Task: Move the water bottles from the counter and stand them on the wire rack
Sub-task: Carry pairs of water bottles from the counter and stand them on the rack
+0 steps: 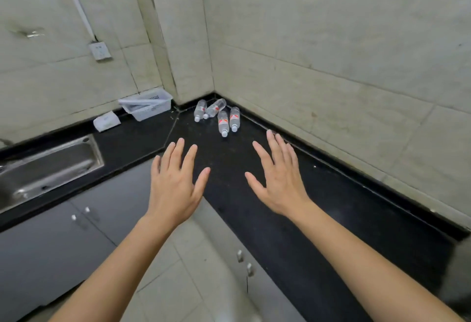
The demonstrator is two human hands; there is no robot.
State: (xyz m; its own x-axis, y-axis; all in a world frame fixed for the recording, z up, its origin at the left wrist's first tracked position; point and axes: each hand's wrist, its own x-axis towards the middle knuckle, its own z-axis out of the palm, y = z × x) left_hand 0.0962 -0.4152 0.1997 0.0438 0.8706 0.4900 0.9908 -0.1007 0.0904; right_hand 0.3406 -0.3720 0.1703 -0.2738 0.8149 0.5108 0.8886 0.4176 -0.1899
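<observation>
Black counter [280, 232], L-shaped, running into a corner between 2 tiled walls.

4 water bottles [223, 123] lie on their sides in the far corner of the counter, close to the walls. They are clear, with white caps and red-and-white labels, and the caps point toward the person. The 2 on the right lie side by side. The 2 on the left are angled, their caps close together.

Left hand [175, 184]: palm down, fingers straight and spread wide, holding nothing. Right hand [279, 181]: the same, wide and empty. Both are stretched out toward the corner, fingertips short of the bottles, touching none. Cannot tell whether either hand rests on the counter.

To the left: a steel sink [48, 166] set into the counter, a white basket [147, 104] against the wall, and a white packet [106, 121] near it. A wall socket [100, 51] sits above. Grey cabinet doors [51, 245] with small knobs below.
</observation>
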